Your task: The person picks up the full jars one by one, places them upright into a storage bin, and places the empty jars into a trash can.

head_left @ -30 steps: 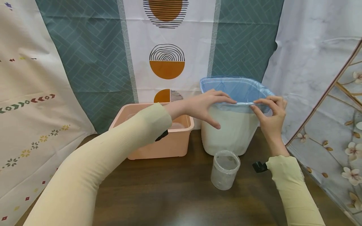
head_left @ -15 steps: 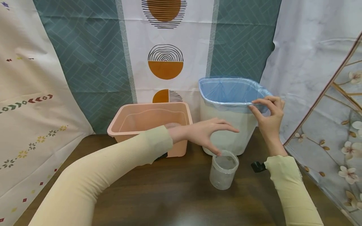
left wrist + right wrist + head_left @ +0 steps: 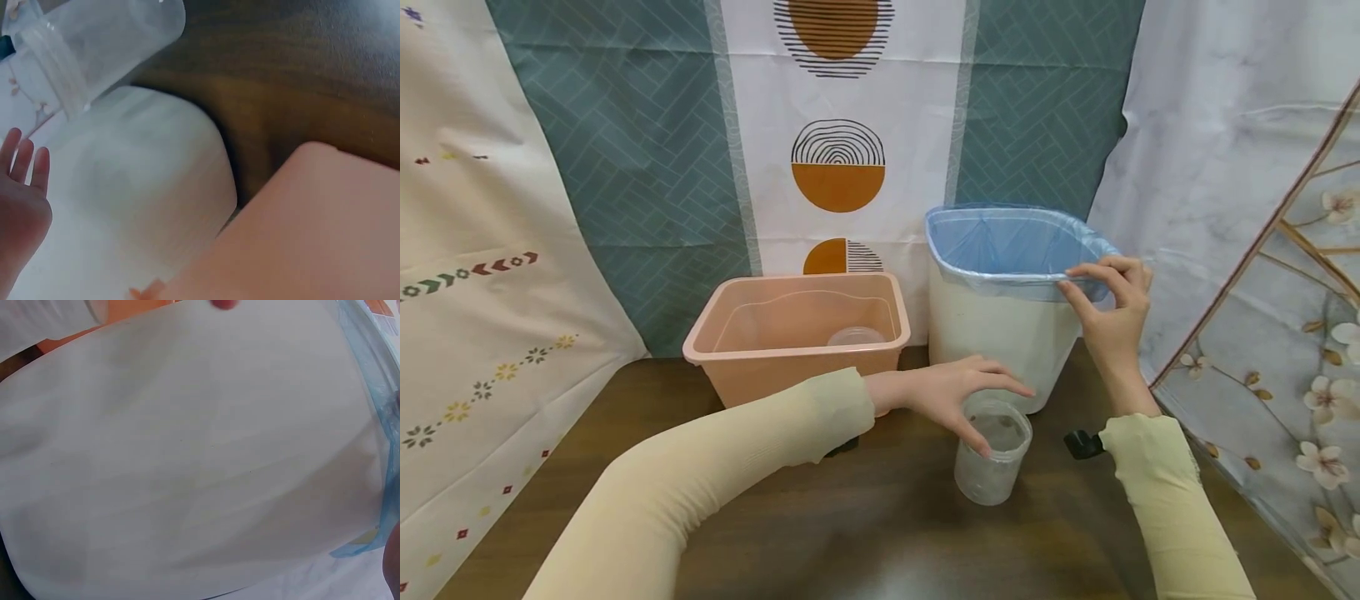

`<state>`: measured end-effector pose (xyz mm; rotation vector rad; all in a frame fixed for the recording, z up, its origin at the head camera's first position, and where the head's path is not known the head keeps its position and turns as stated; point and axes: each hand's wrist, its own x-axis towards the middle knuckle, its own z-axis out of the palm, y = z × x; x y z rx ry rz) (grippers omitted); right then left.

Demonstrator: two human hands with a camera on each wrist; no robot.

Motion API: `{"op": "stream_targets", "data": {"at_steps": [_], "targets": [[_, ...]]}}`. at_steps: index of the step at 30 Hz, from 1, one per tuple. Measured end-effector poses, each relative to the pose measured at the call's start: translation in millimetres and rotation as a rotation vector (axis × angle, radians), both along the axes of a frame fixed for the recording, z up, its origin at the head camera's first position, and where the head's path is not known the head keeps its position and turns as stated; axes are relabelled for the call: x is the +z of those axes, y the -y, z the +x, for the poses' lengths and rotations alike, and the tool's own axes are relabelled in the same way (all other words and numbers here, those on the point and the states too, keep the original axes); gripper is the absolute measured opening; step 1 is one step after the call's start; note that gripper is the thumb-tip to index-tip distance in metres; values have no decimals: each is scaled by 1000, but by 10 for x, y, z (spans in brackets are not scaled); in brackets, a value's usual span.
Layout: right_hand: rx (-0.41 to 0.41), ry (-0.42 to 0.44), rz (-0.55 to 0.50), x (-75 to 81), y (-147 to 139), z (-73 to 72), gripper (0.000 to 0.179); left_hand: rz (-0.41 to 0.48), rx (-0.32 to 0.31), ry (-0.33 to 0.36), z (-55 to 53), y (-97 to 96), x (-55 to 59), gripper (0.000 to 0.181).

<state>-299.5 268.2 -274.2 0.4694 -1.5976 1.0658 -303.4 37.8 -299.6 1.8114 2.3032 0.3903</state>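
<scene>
In the head view, a clear plastic jar (image 3: 988, 477) stands uncovered on the dark table. My left hand (image 3: 943, 392) reaches over it, thumb at the near side of the rim and fingers stretched over the far side. The left wrist view shows that hand (image 3: 25, 212) with straight fingers, apart from the jar (image 3: 119, 40). Behind the jar is a white trash bin (image 3: 1003, 333), lined with a blue trash bag (image 3: 1000, 237) folded over its rim. With thumb and forefinger, my right hand (image 3: 1116, 312) pinches the bag at the front right of the rim.
A pink plastic basin (image 3: 797, 353) stands left of the bin, with a clear round plastic piece (image 3: 856, 336) inside. Patterned curtains (image 3: 850, 100) hang behind and along both sides. The brown table (image 3: 820, 517) extends in front.
My left hand has come away from the bag's front rim and moved down to the jar. The right hand stays on the bag's edge.
</scene>
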Motion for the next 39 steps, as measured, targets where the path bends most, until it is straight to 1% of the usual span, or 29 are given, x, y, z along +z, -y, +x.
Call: {"op": "stream_targets", "data": {"at_steps": [7, 11, 13, 16, 21, 24, 29, 33, 39], "targets": [[-11, 6, -10, 0, 11, 4, 16, -19, 7, 17, -14, -56, -203, 89], [-10, 8, -9, -10, 15, 2, 16, -19, 20, 45, -29, -59, -321, 90], [-10, 10, -9, -15, 18, 1, 16, -19, 26, 57, -38, -63, -360, 90], [-10, 13, -10, -17, 21, -1, 16, -31, 40, 64, -55, -78, -376, 87], [-6, 16, -18, -13, 27, -1, 16, -73, 56, 43, -81, -125, -308, 84], [-5, 11, -17, -10, 27, -4, 15, -112, 63, 30, -83, -135, -248, 84], [-6, -1, 1, -8, 14, -9, 15, -169, 74, 34, -84, -114, -126, 82], [-5, 3, -1, -9, 15, -15, 15, -201, 80, 41, -88, -71, -2, 79], [-6, 4, -13, -23, 4, -22, 15, -239, 78, 29, -79, 6, 218, 78]]}}
